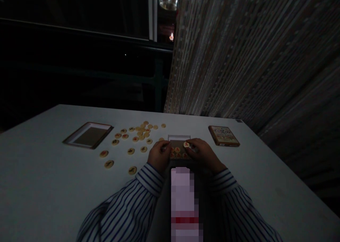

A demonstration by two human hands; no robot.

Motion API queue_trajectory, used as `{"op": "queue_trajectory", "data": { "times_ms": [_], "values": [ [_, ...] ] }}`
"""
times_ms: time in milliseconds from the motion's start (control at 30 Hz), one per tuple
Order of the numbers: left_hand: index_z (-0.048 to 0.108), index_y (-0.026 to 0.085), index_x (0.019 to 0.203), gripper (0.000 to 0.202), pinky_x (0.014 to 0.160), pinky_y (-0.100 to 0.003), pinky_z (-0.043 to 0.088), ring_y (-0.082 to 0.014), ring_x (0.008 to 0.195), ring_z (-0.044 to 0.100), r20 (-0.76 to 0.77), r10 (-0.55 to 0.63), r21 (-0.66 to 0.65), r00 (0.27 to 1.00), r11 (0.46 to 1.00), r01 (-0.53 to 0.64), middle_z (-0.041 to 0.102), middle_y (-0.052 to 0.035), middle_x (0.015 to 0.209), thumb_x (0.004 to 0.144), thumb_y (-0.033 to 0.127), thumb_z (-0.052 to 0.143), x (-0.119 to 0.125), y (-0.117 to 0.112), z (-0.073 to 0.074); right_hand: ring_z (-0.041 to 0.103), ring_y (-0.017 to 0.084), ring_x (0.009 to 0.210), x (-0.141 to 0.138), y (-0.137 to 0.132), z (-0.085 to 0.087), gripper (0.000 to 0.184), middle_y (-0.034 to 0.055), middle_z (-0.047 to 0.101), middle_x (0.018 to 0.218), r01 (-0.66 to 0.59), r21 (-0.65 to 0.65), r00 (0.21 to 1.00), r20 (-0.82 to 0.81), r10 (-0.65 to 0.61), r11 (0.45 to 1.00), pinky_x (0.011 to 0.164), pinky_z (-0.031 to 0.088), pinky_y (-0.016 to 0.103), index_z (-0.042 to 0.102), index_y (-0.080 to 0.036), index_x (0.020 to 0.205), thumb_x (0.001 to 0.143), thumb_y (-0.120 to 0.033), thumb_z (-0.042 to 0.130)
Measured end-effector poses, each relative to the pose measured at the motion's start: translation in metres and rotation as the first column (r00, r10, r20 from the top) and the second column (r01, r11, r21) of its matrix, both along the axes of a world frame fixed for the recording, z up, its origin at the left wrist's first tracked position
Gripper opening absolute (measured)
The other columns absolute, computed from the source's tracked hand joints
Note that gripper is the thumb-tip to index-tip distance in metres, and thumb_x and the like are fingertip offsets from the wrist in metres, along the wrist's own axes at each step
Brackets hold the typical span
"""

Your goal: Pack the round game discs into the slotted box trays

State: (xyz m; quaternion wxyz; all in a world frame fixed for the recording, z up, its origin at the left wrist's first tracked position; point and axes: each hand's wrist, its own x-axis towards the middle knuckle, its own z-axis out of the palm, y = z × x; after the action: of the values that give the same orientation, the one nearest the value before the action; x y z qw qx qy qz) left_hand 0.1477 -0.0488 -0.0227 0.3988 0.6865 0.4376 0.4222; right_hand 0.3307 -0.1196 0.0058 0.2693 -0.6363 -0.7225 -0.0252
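Round pale wooden game discs (138,134) with red or dark marks lie scattered on a white table (39,171). A small shallow box (180,143) sits in front of me with several discs inside. My right hand (203,151) pinches a red-marked disc (186,144) over the box. My left hand (158,156) rests curled at the box's left edge, fingers closed on its rim or on a disc; I cannot make out which. Both arms wear striped sleeves.
An open shallow tray or box lid (89,134) lies at the left. A printed square box (223,135) lies at the right. A ribbed curtain or wall (252,58) rises behind the table's right side. The room is dark.
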Motion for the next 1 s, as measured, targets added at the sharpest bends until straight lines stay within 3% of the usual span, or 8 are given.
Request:
{"op": "queue_trajectory", "data": {
  "times_ms": [167,433,733,1000],
  "values": [
    [0.064,0.016,0.091,0.023,0.070,-0.030,0.049,-0.0153,0.074,0.060,-0.025,0.009,-0.029,1.000,1.000,-0.009,0.065,-0.0070,0.089,0.073,0.027,0.054,0.001,-0.001,0.000,0.058,0.017,0.078,-0.001,0.001,0.003,0.025,0.0051,0.067,0.088,0.058,-0.089,0.995,0.086,-0.050,0.994,0.072,0.041,0.030,0.062,-0.020,0.100,0.082,-0.032,0.050],
    [0.065,0.016,0.088,0.022,0.064,-0.029,0.049,-0.0146,0.067,0.059,-0.025,0.005,-0.032,1.000,0.999,-0.005,0.066,-0.0050,0.079,0.070,0.023,0.057,0.002,-0.001,0.004,0.058,0.017,0.085,-0.008,0.002,0.021,0.025,0.0041,0.068,0.092,0.053,-0.188,0.975,0.224,-0.010,0.981,0.074,0.035,0.030,0.063,-0.022,0.100,0.086,-0.032,0.045],
    [0.065,0.016,0.090,0.022,0.071,-0.031,0.050,-0.0164,0.076,0.061,-0.116,-0.002,0.022,0.993,1.000,0.005,0.066,-0.0070,0.086,0.070,0.020,0.057,0.002,-0.001,0.004,0.056,0.020,0.088,-0.013,0.009,0.028,0.027,0.0070,0.066,0.092,0.073,-0.301,0.930,0.365,0.044,0.951,0.071,0.032,0.030,0.063,-0.022,0.101,0.086,-0.034,0.044],
    [0.065,0.016,0.087,0.019,0.071,-0.030,0.049,-0.0159,0.075,0.061,-0.118,0.004,0.035,0.993,0.999,0.001,0.066,-0.0054,0.085,0.070,0.019,0.057,0.001,-0.002,0.007,0.056,0.020,0.088,-0.016,0.009,0.032,0.024,0.0070,0.066,0.091,0.066,-0.339,0.929,0.365,0.066,0.939,0.070,0.032,0.029,0.065,-0.022,0.097,0.085,-0.030,0.046]
  ]
}}
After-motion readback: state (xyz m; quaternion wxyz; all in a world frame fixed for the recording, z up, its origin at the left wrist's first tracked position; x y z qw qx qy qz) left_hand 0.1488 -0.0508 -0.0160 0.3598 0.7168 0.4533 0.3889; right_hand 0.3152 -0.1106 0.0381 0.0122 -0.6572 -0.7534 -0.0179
